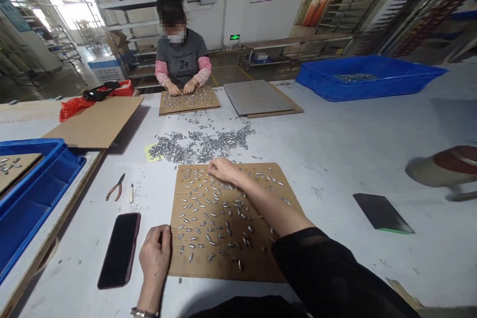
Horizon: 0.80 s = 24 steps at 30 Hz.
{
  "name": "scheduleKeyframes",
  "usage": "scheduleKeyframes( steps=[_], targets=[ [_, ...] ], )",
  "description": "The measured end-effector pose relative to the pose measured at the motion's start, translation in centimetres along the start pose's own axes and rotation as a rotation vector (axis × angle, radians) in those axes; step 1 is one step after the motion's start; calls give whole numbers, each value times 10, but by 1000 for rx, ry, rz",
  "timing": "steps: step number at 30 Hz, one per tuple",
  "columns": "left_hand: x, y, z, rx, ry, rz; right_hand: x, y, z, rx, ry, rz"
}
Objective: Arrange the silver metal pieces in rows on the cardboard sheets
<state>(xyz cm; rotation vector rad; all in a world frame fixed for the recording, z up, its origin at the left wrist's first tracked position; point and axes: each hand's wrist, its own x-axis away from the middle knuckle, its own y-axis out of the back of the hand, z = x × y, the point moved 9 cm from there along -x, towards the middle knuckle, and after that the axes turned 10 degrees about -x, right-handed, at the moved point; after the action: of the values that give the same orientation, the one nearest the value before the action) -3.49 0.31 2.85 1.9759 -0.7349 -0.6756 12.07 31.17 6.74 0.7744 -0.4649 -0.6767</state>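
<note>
A brown cardboard sheet lies in front of me, scattered with small, shiny, pointed-oval metal pieces. Over its far part, my right hand reaches with fingers pinched together, down among the pieces; whatever is between the fingertips is hidden. My left hand rests on the table with curled fingers against the sheet's left edge. I cannot see whether anything is inside them. Just beyond the sheet spreads a loose heap of the same metal pieces, partly over a yellow paper.
Pliers, a small white-handled tool and a phone lie left. A dark flat block and a cup are right. Blue trays stand far right and left. Opposite, a person works over another cardboard.
</note>
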Motion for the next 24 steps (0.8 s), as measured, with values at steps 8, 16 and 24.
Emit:
scheduleKeyframes(
  steps=[8,16,24],
  targets=[
    [-7,-8,10,-40,41,29,44,60,-39,108,-3,-55],
    [-8,-9,12,-65,69,35,53,12,-48,211,99,16],
    [-9,-6,7,-59,63,43,45,4,-39,278,64,52]
  ],
)
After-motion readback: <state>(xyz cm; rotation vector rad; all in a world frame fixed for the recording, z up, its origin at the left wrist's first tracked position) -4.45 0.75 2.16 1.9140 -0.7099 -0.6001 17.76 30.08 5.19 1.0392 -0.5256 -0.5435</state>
